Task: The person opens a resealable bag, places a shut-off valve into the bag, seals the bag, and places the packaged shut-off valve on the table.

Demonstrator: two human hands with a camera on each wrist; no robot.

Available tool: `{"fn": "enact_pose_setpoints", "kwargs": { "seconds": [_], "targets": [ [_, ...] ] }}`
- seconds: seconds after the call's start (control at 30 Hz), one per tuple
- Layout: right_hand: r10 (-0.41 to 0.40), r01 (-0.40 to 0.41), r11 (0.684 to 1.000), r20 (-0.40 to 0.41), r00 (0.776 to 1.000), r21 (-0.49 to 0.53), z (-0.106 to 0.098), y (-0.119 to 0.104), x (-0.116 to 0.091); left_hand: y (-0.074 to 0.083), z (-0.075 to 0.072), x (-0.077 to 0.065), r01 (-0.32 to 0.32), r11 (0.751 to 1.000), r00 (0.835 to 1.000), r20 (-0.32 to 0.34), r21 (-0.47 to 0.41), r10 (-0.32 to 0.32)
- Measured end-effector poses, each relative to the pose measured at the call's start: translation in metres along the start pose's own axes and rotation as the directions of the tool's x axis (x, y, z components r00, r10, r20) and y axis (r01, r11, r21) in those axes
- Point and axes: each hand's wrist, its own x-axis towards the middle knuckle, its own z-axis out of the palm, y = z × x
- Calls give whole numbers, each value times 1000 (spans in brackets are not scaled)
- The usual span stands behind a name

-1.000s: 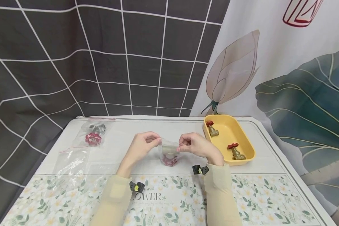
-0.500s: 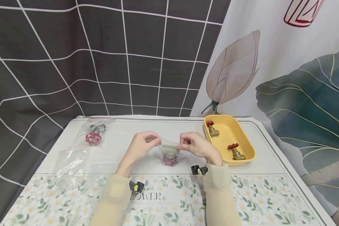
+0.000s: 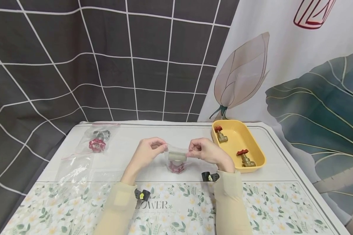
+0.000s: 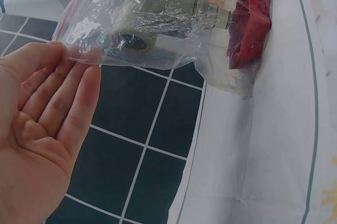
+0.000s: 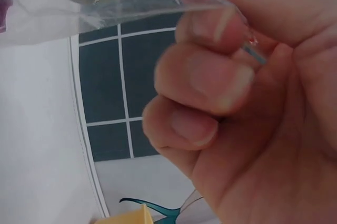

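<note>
Left hand (image 3: 146,151) and right hand (image 3: 208,151) pinch a crinkly clear plastic bag (image 4: 174,53) around a red-wheeled metal valve (image 4: 171,2).

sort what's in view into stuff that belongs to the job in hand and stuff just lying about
In the job:
clear bag, pinched by the left hand and right hand
red-handled valve, inside it
probably related, though untouched: two brass-coloured valves, yellow tray, bagged valve, loose clear plastic

Seemingly just around:
floral table cover
dark grid cloth
leaf-print cloth
</note>
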Motion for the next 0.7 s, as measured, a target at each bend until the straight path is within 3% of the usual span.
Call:
{"fn": "enact_pose_setpoints", "kwargs": {
  "seconds": [0.43, 0.7],
  "targets": [
    [23, -23, 999, -11, 1000, -30, -2, 2, -2, -1, 0, 1, 12, 1000, 1000, -5, -23, -12],
    [-19, 19, 999, -4, 1000, 43, -3, 7, -4, 7, 0, -1, 34, 999, 999, -12, -4, -34]
  ]
}}
